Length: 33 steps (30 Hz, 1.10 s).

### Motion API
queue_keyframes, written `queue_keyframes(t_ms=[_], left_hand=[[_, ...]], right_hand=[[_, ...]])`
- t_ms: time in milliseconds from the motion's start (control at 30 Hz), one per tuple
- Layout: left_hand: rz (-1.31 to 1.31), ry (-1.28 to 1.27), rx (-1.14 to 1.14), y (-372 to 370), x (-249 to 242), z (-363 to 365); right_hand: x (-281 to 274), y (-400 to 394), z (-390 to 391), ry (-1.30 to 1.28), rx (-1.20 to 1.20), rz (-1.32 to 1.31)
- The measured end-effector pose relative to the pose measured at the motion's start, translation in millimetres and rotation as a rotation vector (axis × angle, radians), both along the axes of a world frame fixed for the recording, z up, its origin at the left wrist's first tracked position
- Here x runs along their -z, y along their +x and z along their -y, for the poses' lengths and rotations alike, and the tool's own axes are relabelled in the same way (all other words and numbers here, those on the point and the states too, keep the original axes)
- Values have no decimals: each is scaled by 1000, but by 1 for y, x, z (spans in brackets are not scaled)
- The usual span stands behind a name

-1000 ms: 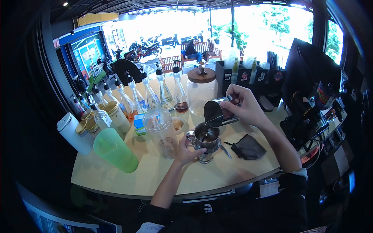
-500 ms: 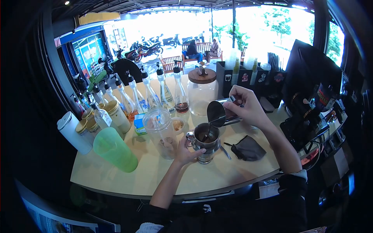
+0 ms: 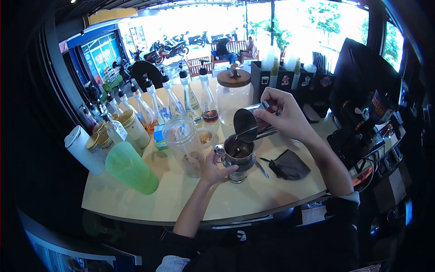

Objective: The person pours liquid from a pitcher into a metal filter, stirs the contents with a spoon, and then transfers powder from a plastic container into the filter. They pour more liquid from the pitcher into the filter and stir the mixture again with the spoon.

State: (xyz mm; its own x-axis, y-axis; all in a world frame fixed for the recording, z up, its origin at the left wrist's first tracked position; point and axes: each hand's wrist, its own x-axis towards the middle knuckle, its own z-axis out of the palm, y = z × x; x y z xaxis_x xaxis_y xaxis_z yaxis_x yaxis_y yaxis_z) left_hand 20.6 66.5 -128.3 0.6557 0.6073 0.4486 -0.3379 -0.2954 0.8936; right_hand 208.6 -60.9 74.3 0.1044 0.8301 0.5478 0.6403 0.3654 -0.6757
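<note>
My right hand [image 3: 286,113] grips a metal pitcher [image 3: 246,125], tilted to the left with its mouth over a shiny metal cup. A thin stream runs from the pitcher's lip toward the shiny metal cup [image 3: 245,163], which has dark contents and a side handle. Around the cup's left side, my left hand [image 3: 215,169] is closed, thumb across its front. What the cup's lower part rests on is hard to make out. Just left of it stands a clear lidded plastic jar [image 3: 185,152] with brownish pieces inside. Behind the jar and cup sits a small dish [image 3: 205,137] of light brown stuff.
A green pitcher [image 3: 131,167] stands at the left, near several lidded jars [image 3: 136,127]. Pump bottles [image 3: 190,99] line the back beside a wood-lidded glass jar [image 3: 234,102]. A dark cloth pouch [image 3: 290,164] lies right; cup holders [image 3: 281,81] stand behind.
The pitcher tips a little further, and its mouth has shifted slightly left. The whole scene sits a bit higher from head movement. Both hands keep their hold.
</note>
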Motion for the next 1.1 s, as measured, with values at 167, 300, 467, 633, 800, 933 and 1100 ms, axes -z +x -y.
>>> queue_keyframes(t_ms=[167,300,467,633,800,933,1100], left_hand=[[17,16,4,2,2,-2],[-12,32,-32,1,1,0],[-21,16,-28,0,-2,2],[7,19,-50,-2,-5,6],[-85,-19,-68,-4,-9,7],[-47,-2,-23,-3,-5,3],[-57,-51,-22,-2,-7,6]], right_hand=[[1,2,6,4,-26,-70],[-3,2,15,19,3,-12],[-1,11,18,-33,33,8],[16,18,8,71,23,-162],[46,39,-3,132,-29,-466],[91,73,-19,89,29,-707],[161,109,-38,12,5,-1022]])
